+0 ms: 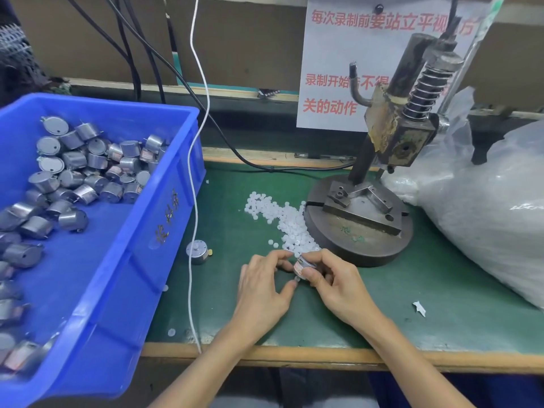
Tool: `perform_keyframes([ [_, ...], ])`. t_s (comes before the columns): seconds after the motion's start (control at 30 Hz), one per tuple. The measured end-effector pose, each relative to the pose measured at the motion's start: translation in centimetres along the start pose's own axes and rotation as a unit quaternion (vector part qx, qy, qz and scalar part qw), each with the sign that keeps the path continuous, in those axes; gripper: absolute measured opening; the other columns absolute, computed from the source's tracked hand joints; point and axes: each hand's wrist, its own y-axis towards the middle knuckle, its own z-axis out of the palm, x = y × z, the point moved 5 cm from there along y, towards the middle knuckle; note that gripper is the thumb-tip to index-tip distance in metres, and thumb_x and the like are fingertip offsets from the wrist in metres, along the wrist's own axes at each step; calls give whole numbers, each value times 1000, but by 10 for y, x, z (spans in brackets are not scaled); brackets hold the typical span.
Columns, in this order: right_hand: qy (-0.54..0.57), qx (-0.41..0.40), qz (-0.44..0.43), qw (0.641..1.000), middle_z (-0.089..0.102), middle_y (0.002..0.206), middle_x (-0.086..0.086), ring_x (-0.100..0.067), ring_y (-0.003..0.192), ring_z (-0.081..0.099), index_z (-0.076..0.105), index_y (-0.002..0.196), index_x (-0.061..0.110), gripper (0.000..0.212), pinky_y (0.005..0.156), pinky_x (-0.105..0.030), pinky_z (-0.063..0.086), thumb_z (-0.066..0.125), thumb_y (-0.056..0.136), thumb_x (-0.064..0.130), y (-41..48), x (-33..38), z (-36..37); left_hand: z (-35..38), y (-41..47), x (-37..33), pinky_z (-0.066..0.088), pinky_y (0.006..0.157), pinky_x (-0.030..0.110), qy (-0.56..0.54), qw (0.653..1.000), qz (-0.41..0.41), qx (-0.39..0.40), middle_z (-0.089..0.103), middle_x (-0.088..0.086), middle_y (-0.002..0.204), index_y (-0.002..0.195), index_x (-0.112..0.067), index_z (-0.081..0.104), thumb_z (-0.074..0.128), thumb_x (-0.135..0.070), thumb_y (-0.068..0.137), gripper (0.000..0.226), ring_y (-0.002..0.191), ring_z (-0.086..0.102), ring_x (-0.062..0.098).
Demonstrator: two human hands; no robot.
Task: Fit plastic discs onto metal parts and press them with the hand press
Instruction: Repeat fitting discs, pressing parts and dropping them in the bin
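The bench's wooden front edge runs across nearest the person, and bare green mat lies open between it and the hands. A small paper scrap lies on the open mat to the right.

On the left, the blue bin closes off that side of the mat, and its near corner overhangs the front edge. A white cord hangs down just beside its wall.

The right hand has its fingers curled round a metal part, held just above the mat with thumb and forefinger pinching its body. The left hand meets it from the other side, forefinger and thumb curled in against the part's end. Whether a disc sits between those fingertips cannot be told.

A loose metal part stands on the mat near the cord, apart from the hands. Just beyond the fingers a pile of plastic discs spreads up to the round base of the hand press, touching its rim. A few stray discs lie near the bin.

The bin holds a heap of metal parts, lying at all angles, mostly toward its far end.

A large clear plastic bag crowds the right of the press. A printed sign hangs behind it.
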Motion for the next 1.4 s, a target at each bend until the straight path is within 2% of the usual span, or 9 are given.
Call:
perform_keyframes([
  [0.1,-62,-5,-70,996,60,86,5,-1,72,53,62,94,3,11,65,-10,39,62,88,12,-2,7,1,1,0,-1,24,86,11,15,1000,11,6,58,-25,94,116,-32,53,66,-26,82,37,89,36,-7],
  [0.23,-159,2,-158,975,60,104,-7,-23,82,62,59,100,6,15,63,-36,54,53,94,18,-8,14,6,1,-1,0,23,87,11,13,1000,16,22,54,-24,102,120,-32,49,64,-20,80,44,94,37,-5],
  [0.7,-207,43,-187,959,60,108,-13,-31,76,64,60,104,2,17,55,-39,55,52,92,10,-10,17,14,0,-8,-2,21,91,6,-4,998,7,56,41,-33,106,123,-30,44,61,-11,77,53,100,38,-9],
  [0.8,-191,35,-151,969,62,99,-10,-27,79,62,62,101,-1,15,64,-34,53,56,90,7,-8,14,12,0,-9,-4,21,92,7,-2,998,8,67,42,-34,106,122,-31,43,59,-11,77,52,101,37,-11],
  [0.9,-70,23,-38,997,62,84,-1,-13,75,60,61,96,0,7,71,-24,46,58,92,6,-1,10,3,-3,-6,-11,27,90,12,-11,997,14,71,48,-32,103,122,-34,44,62,-11,79,52,99,44,-3],
  [1.0,104,28,101,989,60,65,6,-5,54,52,59,92,8,6,54,-17,41,55,95,12,2,8,-6,-7,-1,-26,36,82,8,-57,994,66,66,58,-21,103,120,-39,52,67,-7,80,54,90,52,0],
  [1.13,238,38,192,951,50,65,-8,-11,42,43,55,95,0,37,43,-22,35,44,96,35,3,10,-20,-13,11,-50,37,91,8,-81,987,135,34,57,-14,122,120,-24,63,71,-13,82,41,109,52,-5],
  [1.3,247,23,234,940,53,57,-5,-14,40,38,57,91,10,38,40,-21,30,33,103,37,3,5,-35,-5,23,-72,39,72,7,-118,981,151,23,64,-12,98,105,-23,71,71,-13,81,25,84,56,-2],
  [1.4,274,-41,234,932,59,60,-5,-13,42,44,51,103,9,21,40,-22,34,41,101,28,3,-1,-48,3,41,-76,40,64,9,-165,984,72,-11,63,-12,87,90,-40,69,69,-18,83,23,71,55,2],
])
